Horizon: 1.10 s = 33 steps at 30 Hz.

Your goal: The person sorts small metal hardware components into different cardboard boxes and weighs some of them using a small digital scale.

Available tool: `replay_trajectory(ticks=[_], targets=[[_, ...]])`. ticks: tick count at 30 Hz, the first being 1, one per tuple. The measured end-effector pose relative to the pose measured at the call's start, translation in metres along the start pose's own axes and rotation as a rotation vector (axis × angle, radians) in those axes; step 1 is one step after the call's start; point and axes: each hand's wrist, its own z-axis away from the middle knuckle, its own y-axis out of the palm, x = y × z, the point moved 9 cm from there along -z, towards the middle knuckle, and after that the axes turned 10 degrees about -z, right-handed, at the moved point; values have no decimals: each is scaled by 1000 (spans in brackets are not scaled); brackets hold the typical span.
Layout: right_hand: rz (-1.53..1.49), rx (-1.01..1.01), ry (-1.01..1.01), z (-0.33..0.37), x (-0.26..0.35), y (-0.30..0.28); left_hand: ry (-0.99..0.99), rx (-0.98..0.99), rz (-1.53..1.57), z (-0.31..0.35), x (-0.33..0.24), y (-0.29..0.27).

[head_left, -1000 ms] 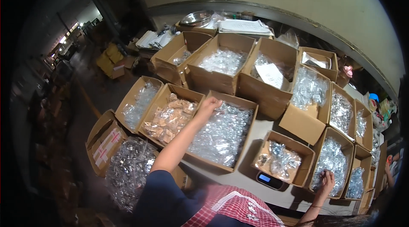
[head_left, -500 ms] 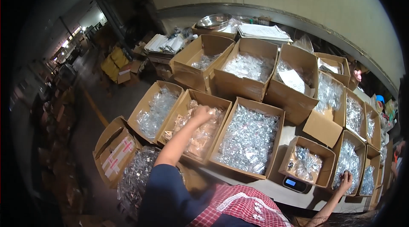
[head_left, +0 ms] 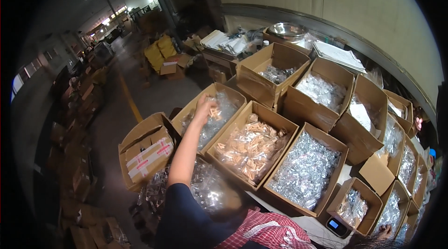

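My left hand is closed on a small packet of tan pieces. It is held over a cardboard box of clear plastic bags. Just right of that box, another box holds many packets of similar tan pieces. At the lower right, my right hand is at a box of clear packets. Its fingers are small and partly obscured there, so what they hold, if anything, does not show.
A box of shiny silver packets stands in the middle. A smaller box sits on a scale with a lit display. More boxes line the back, with a metal bowl. A taped box stands at left.
My left hand has left the box of tan packets and moved left over the clear-bag box, carrying a tan packet. My view has turned left, so the boxes sit further right.
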Motion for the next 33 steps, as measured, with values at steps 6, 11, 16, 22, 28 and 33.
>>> replay_trajectory(ticks=[6,11,16,22,28,33], targets=[[39,113,-77,-27,-7,-20,75,184,-1539,-4,82,-36],[40,258,-77,-9,5,11,20,-56,-1129,-10,65,-68],[63,251,-77,-3,10,21,-136,15,-5,11,40,-58],[110,170,-85,-1,5,10,-11,357,619,92,-10,77],[253,200,-266,54,65,54,-222,1211,1085,232,-54,308],[74,168,-208,77,87,66,-423,708,517,298,-14,419]])
